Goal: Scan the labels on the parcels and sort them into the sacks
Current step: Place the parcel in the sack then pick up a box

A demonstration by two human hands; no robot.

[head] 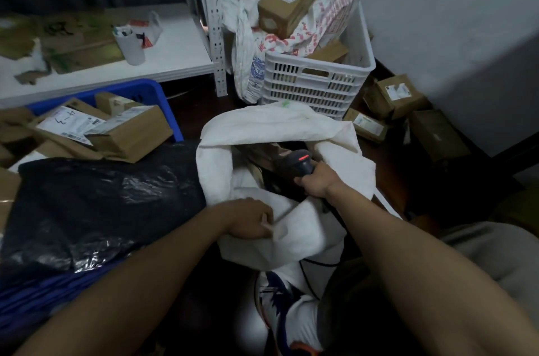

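The left hand (250, 220) pinches the near edge of the white sack (262, 125) and holds its mouth wide. The right hand (316, 180) is curled round the scanner (300, 161) (its red light is on) right over the opening, where a brown parcel (262, 151) shows inside. It is best to pull the edge back and aim flat at a label. More parcels (128, 134) sit in the blue crate (137, 90).

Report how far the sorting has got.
Done: a brown parcel shows inside the white sack. In hand: left hand grips the sack's rim, right hand holds the scanner over its mouth. Left: labelled boxes in the blue crate and floor boxes.
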